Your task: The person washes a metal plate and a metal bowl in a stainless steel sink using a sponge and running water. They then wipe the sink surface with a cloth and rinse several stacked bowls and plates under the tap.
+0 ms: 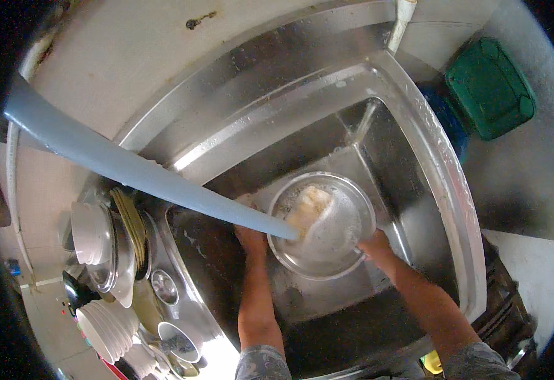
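Observation:
A round metal bowl (pixel 338 237) with water in it is inside the deep stainless steel sink basin (pixel 429 199). A pale yellowish, foamy thing, possibly a sponge, lies in the bowl. My right hand (pixel 376 251) grips the bowl's right rim. My left hand (pixel 252 232) is at the bowl's left side, its fingers partly hidden behind a blue-grey hose or pipe (pixel 163 187), so its hold cannot be told. This hose or pipe crosses from the upper left, and its end is over the bowl.
Left of the basin, stacked white bowls (pixel 108 327), more white dishes (pixel 89 232), a white cup (pixel 179 342) and a small metal bowl (pixel 164 286) crowd the drainboard. A green plastic container (pixel 490 90) stands at the upper right, beyond the sink's raised edge (pixel 452 180).

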`<state>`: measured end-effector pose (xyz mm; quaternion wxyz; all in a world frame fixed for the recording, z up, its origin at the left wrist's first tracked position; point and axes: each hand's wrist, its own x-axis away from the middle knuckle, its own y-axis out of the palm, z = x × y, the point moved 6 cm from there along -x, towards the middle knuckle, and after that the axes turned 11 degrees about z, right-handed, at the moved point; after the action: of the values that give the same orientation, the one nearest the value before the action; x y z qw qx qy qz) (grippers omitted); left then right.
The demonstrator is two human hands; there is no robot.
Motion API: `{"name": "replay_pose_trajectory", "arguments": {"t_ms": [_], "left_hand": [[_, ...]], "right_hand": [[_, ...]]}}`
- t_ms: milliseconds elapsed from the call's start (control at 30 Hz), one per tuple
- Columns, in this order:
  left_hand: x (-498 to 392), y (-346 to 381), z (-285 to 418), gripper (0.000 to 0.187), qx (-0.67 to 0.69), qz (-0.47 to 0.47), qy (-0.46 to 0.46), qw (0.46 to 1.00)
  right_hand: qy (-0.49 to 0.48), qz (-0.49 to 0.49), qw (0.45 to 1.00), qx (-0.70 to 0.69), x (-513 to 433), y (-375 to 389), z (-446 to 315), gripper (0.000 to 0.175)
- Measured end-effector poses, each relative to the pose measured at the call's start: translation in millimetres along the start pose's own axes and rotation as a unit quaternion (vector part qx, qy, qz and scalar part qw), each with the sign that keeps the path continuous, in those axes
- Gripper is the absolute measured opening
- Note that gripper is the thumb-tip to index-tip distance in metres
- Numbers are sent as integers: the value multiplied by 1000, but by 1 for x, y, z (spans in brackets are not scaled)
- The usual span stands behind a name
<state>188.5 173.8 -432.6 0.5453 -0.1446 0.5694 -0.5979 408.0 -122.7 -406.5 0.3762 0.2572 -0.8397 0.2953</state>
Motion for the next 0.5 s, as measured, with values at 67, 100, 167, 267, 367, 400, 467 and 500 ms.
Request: {"name": "replay_pose_trajectory", "arguments": {"t_ms": [67,100,167,267,367,400,467,500], "left_hand": [[-2,-6,20,34,32,45,-20,998],[-4,1,37,33,49,14,5,999],[-17,20,85,33,82,-43,57,994],[-24,51,174,36,131,-148,134,971],[-9,68,283,40,248,-313,235,886],[-9,63,295,41,240,-259,277,894],[-2,48,290,45,201,-160,347,902],[-4,45,287,46,270,-149,342,887]], "right_hand": [[23,10,993,112,-2,-33,20,33],[25,23,982,188,-6,-48,32,29],[-28,9,951,307,0,-65,26,39],[29,1,945,326,-11,-75,47,42],[-52,-29,941,333,-31,-87,78,36],[-45,-53,955,289,-38,-94,91,34],[21,-73,964,255,-11,-75,66,33],[-6,-84,963,257,-39,-95,94,35]]}}
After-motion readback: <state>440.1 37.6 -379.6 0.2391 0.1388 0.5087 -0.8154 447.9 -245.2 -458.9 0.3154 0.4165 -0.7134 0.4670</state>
